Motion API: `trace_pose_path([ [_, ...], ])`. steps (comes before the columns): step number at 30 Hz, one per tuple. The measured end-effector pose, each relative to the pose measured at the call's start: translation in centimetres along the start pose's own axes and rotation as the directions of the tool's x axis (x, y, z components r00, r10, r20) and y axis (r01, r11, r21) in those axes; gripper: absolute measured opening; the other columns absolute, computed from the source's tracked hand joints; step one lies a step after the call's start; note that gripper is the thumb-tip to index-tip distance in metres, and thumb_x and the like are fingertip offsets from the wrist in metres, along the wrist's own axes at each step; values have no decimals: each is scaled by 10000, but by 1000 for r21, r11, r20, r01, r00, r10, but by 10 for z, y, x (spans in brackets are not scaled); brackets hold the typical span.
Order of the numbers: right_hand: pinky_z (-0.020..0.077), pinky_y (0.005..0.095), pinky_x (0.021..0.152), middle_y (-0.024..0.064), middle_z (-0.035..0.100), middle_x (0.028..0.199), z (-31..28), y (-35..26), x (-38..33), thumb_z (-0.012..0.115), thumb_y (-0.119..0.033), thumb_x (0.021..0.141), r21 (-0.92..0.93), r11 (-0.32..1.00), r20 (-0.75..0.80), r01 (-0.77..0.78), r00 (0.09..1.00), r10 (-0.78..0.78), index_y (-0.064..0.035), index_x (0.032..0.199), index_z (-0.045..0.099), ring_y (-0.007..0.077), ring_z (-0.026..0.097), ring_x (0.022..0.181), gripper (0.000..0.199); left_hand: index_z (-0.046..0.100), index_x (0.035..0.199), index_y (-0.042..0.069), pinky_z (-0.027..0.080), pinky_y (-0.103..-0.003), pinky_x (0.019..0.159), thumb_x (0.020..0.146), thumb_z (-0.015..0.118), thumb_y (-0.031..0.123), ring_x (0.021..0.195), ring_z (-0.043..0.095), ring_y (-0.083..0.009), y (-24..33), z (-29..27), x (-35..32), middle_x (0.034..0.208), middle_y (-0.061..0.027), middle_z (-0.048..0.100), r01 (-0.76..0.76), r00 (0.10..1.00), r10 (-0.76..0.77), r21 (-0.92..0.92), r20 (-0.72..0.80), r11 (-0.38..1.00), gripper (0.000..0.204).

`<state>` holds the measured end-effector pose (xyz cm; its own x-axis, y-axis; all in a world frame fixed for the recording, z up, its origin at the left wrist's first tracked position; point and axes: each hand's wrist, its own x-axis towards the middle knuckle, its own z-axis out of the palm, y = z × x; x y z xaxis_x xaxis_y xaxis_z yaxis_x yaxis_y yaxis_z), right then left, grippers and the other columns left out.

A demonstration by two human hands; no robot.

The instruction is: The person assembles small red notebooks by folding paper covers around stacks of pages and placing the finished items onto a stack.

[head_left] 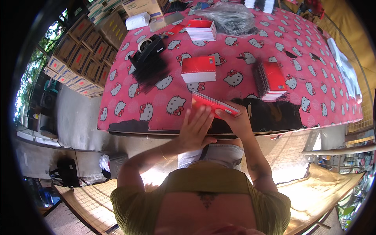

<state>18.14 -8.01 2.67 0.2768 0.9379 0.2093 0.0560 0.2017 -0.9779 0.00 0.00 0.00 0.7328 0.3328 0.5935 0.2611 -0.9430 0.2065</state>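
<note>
A red spiral notebook [219,104] is tilted up at the table's near edge, its coil along the upper side. My right hand [238,122] grips its right end, thumb on the cover. Against the left part of the cover lies my left hand [197,124], its fingers stretched out flat. Just beyond stands a stack of red-covered paper sets [198,67] without visible coils. To the right is a pile of coil-bound red notebooks [274,76]. A heap of black binding coils [150,72] lies to the left, in front of a black tape dispenser [152,47].
Another red-covered stack [200,29] and a clear plastic bag [231,18] lie farther back on the pink patterned tablecloth [129,105]. The cloth is torn at the near edge, showing a dark surface [270,115]. Cardboard boxes [80,51] are piled left of the table.
</note>
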Motion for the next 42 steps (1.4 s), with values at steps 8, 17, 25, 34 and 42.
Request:
trace_pose_path([
  [8, 526, 275, 762, 102, 740, 902, -5, 78, 10, 685, -70, 900, -65, 995, 132, -70, 988, 78, -5, 1163, 683, 94, 660, 803, 272, 648, 1143, 99, 226, -594, 1132, 903, 666, 307, 1097, 619, -219, -46, 10, 34, 1149, -37, 653, -35, 989, 35, -4, 142, 999, 319],
  [17, 530, 318, 761, 165, 734, 945, -2, 88, 10, 707, -80, 864, -202, 979, 11, -34, 999, 37, -42, 1205, 676, 165, 712, 844, 345, 331, 1476, -67, 157, -642, 1138, 902, 555, 551, 1469, 252, -393, -3, 33, -19, 1561, -261, 274, -17, 951, -25, 132, 310, 991, 872],
  [25, 541, 332, 776, 196, 723, 967, 1, 86, 9, 704, -50, 813, -245, 969, 22, -15, 1000, 21, -24, 1193, 673, 276, 731, 869, 383, 299, 1494, -52, 159, -632, 1140, 918, 533, 562, 1462, 270, -377, 12, 32, -24, 1552, -245, 295, -57, 952, 28, 88, 304, 994, 874],
  [34, 535, 346, 702, 202, 715, 899, 2, 79, 8, 692, -47, 827, -255, 965, 43, -55, 997, 68, 4, 1105, 689, 279, 732, 824, 283, 318, 1494, -46, 118, -630, 1148, 960, 410, 591, 1479, 248, -373, 4, 42, -17, 1567, -229, 291, -54, 979, 43, 53, 199, 997, 836],
  [42, 532, 350, 681, 196, 705, 861, 2, 77, 10, 719, -71, 829, -325, 946, 48, -3, 999, 19, -7, 1089, 694, 295, 717, 776, 269, 433, 1425, 11, 85, -637, 1150, 984, 507, 431, 1411, 376, -331, 8, 23, 5, 1462, -178, 448, 22, 993, -27, 46, 111, 999, 613],
])
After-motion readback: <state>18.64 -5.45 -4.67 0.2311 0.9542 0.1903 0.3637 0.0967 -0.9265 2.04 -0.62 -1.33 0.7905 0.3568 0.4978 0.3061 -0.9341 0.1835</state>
